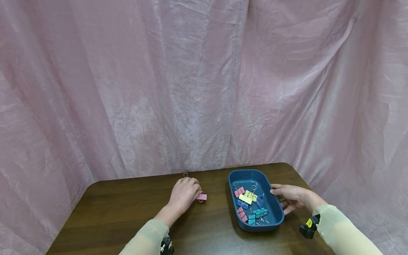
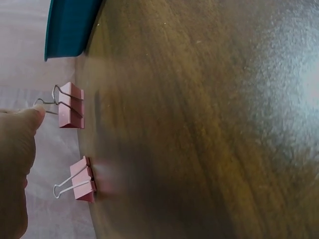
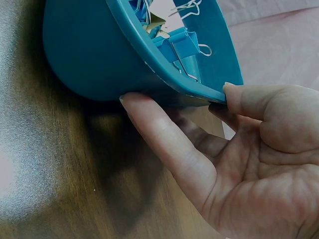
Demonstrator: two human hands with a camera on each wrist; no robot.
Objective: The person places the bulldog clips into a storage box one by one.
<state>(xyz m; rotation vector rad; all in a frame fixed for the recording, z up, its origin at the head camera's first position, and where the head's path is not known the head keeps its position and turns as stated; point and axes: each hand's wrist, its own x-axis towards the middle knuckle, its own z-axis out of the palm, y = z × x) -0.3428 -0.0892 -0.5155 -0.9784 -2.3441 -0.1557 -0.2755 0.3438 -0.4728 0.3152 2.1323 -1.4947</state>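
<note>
My left hand (image 1: 186,191) is over the table, its thumb at the wire handle of a pink binder clip (image 2: 71,105); the other fingers are hidden in the left wrist view. A second pink binder clip (image 2: 82,179) stands on the table close by, mostly covered by the hand in the head view. With its thumb on the rim and fingers against the outer wall, my right hand (image 1: 294,196) holds the right side of a blue plastic tray (image 1: 275,202). Pink, yellow, blue and teal binder clips (image 1: 245,199) lie jumbled inside it.
The dark wooden table (image 1: 127,209) has its far edge just beyond the hands and tray. Behind it hangs a pink curtain (image 1: 178,88). The tray's wall stands to the right of the left hand.
</note>
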